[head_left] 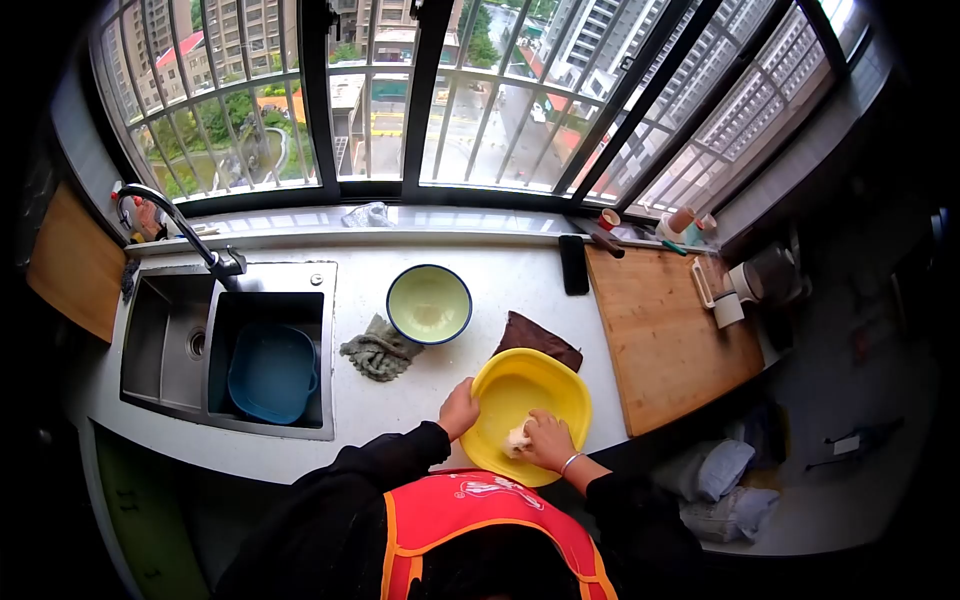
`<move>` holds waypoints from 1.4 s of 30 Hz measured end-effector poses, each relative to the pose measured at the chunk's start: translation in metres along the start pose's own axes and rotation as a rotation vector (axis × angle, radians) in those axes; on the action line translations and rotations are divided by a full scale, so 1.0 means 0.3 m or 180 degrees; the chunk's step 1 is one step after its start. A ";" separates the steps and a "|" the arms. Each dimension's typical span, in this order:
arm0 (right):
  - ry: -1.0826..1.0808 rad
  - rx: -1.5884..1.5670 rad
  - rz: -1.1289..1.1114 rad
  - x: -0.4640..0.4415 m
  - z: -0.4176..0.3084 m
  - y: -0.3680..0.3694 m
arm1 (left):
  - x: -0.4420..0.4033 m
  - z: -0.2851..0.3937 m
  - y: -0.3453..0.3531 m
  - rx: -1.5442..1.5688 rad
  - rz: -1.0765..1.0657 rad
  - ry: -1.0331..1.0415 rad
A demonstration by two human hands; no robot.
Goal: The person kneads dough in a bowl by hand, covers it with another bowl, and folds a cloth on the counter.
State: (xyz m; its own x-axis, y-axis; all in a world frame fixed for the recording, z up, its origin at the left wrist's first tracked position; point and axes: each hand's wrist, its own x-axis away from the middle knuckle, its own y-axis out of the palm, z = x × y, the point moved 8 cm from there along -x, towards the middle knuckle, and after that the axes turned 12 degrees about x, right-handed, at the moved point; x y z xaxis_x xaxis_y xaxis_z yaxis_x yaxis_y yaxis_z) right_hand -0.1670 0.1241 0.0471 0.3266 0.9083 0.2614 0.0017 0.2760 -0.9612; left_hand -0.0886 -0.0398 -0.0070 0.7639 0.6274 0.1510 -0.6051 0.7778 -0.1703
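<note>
A yellow basin (526, 378) stands at the counter's front edge, close to my body. The fingers of my left hand (459, 409) are closed on its left rim. Inside the basin, my right hand (549, 441) is wrapped around a pale lump of dough (517, 438), which pokes out at the fingertips. Behind the basin lies a dark brown cloth (537, 338), partly covered by the rim. A pale green bowl (429, 304) with a dark rim sits farther back to the left, beside a crumpled grey-green rag (379, 349).
On the left, a double sink (170, 345) with a tap (185, 220) has a blue tub (272, 372) in one compartment. A wooden board (665, 340) covers the right side; a black phone (573, 265) lies by its edge. Bags (725, 470) sit low at right.
</note>
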 end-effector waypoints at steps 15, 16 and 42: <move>-0.0125 -0.0363 0.0501 -0.233 -0.023 0.054 | -0.012 0.003 0.011 -0.0120 -0.0048 -0.0010; -0.0143 -0.0380 0.0503 -0.255 -0.022 0.046 | -0.010 0.011 0.013 -0.0150 -0.0069 0.0006; -0.0075 -0.0879 -0.0104 -0.347 -0.040 0.080 | 0.001 -0.013 0.007 -0.0307 0.0185 0.0059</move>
State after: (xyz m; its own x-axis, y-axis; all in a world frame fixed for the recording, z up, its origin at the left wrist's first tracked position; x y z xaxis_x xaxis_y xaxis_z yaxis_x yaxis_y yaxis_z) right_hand -0.1897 0.0324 -0.0044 0.3000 0.9084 0.2913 0.2703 0.2119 -0.9391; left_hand -0.0887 -0.0382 -0.0113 0.7327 0.6698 0.1204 -0.6248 0.7322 -0.2711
